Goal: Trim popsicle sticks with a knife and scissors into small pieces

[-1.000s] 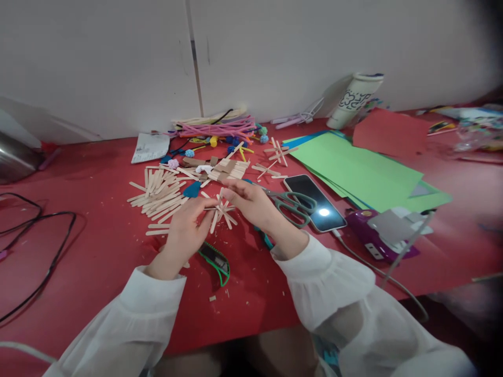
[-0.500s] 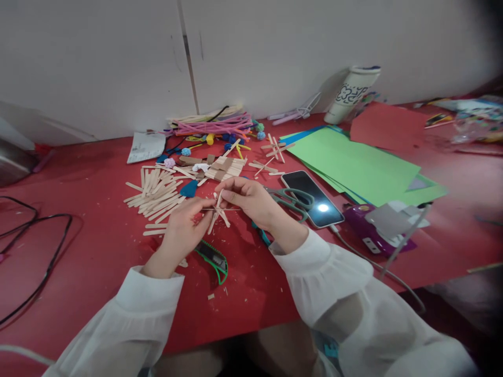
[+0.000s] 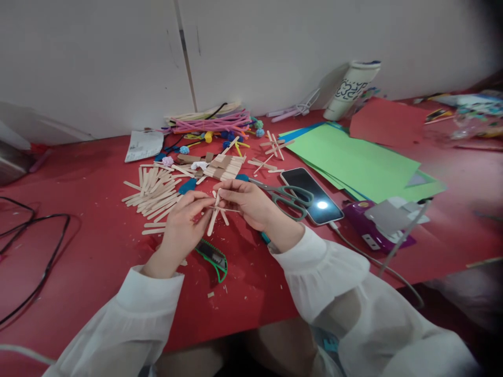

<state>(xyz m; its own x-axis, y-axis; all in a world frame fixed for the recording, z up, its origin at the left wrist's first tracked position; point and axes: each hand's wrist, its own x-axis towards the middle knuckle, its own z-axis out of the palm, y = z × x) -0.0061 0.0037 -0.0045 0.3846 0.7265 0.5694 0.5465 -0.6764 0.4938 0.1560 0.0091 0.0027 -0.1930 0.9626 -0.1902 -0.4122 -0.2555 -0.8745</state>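
Observation:
Between my hands, just above the red tabletop, is a small star-like frame of crossed popsicle sticks [image 3: 214, 217]. My left hand [image 3: 183, 222] pinches its left side between thumb and fingers. With thumb and forefinger closed, my right hand [image 3: 251, 204] grips the upper end of a stick in the same frame. Partly behind the right hand lie grey-green handled scissors [image 3: 288, 199]. A green and black box cutter [image 3: 212, 254] rests on the table below the frame. Left of the hands spreads a heap of loose popsicle sticks [image 3: 153, 191].
Pink pipe cleaners [image 3: 212, 123] lie along the wall. Two more crossed-stick pieces, one a crossed-stick frame [image 3: 276, 145], sit behind my right hand. To the right are a phone [image 3: 310, 193], green paper sheets [image 3: 353, 159], a purple power adapter [image 3: 369, 230] and a tumbler [image 3: 351, 89].
The stick frame has turned slightly in my fingers, its lower legs shifting. My right hand has moved a little left, showing more of the scissors.

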